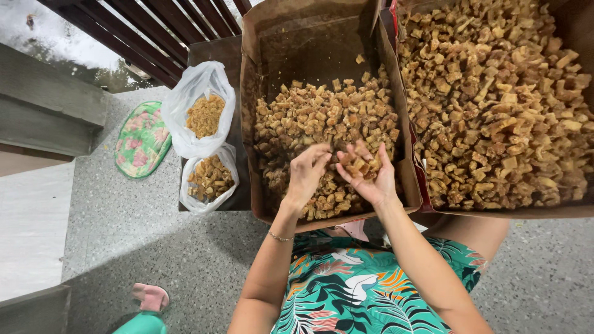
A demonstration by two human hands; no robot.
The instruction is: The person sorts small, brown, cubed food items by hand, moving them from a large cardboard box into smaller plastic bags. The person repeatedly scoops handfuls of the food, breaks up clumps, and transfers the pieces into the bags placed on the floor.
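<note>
A cardboard box point(249, 124) in front of me holds a heap of small brown, golden cube-like pieces point(322, 117). My right hand point(369, 173) is cupped palm-up over the box's near side with a handful of these pieces in it. My left hand point(307, 172) hovers right beside it, fingers bent down, fingertips touching the pieces at the edge of the right palm. A thin bracelet sits on the left wrist.
A second, fuller cardboard box point(495, 213) of the same pieces stands to the right. Two open white plastic bags point(201, 108) point(209, 179) with sorted pieces sit left of the box. A floral mat point(142, 139) lies on the speckled floor, a pink slipper point(150, 295) near my leg.
</note>
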